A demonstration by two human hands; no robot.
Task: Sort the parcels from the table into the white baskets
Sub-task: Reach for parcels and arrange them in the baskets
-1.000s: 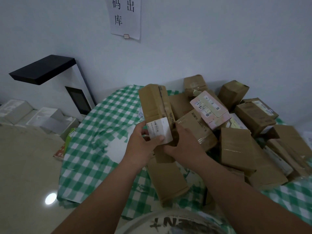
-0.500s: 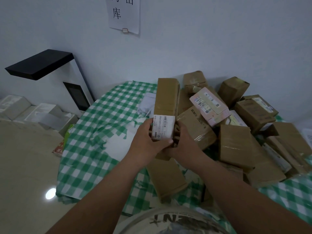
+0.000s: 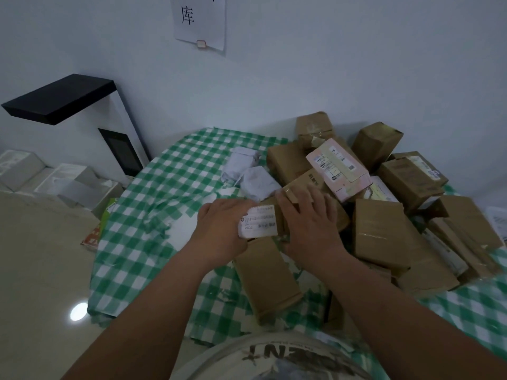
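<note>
Both hands grip one brown cardboard parcel point(image 3: 277, 219) between them, label end toward the viewer: left hand point(image 3: 219, 229) curled round its left side, right hand point(image 3: 310, 223) laid over the right side, fingers bent across the top. Parcel held low, just above another long brown box point(image 3: 267, 278) lying flat at the near table edge. White label point(image 3: 258, 222) with print on the held parcel's near end. Table point(image 3: 153, 193) under a green-white checked cloth, torn in patches showing white. Pile on the right: roughly a dozen taped brown cartons, heaped and tilted, touching each other; one pale pink box point(image 3: 338, 167) on top, two grey-white soft pouches point(image 3: 248, 171) at the pile's left. Cloth's left half mostly bare. Left of the table: black-topped white device point(image 3: 82, 111), white boxes point(image 3: 41, 176) on the glossy floor. Paper sign point(image 3: 200, 20) on the wall.
</note>
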